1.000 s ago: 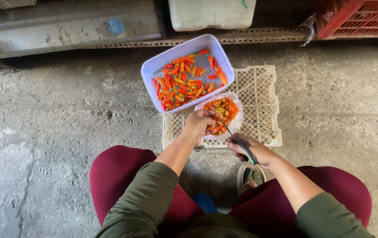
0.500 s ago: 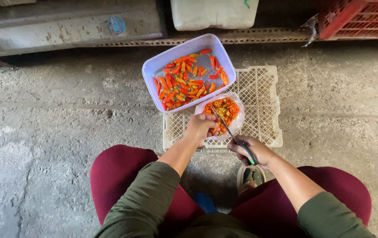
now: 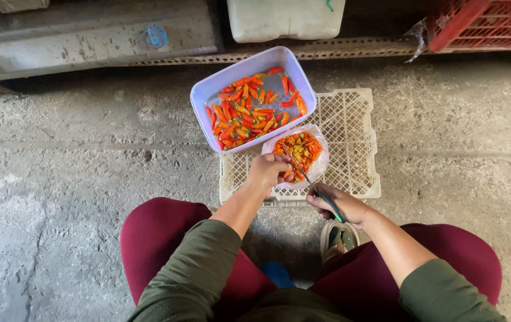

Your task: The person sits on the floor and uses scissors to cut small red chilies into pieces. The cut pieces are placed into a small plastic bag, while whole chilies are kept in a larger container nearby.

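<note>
Knife [image 3: 314,185] in right hand [image 3: 339,206] over chillies [image 3: 300,149]

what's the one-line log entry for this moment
left hand: holds chili at bowl | right hand: grips knife | tub: whole chilies | crate: under both

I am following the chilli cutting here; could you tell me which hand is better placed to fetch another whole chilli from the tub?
Probably the left hand: it sits nearer the tub and carries no tool, while the right hand grips the scissors.
</note>
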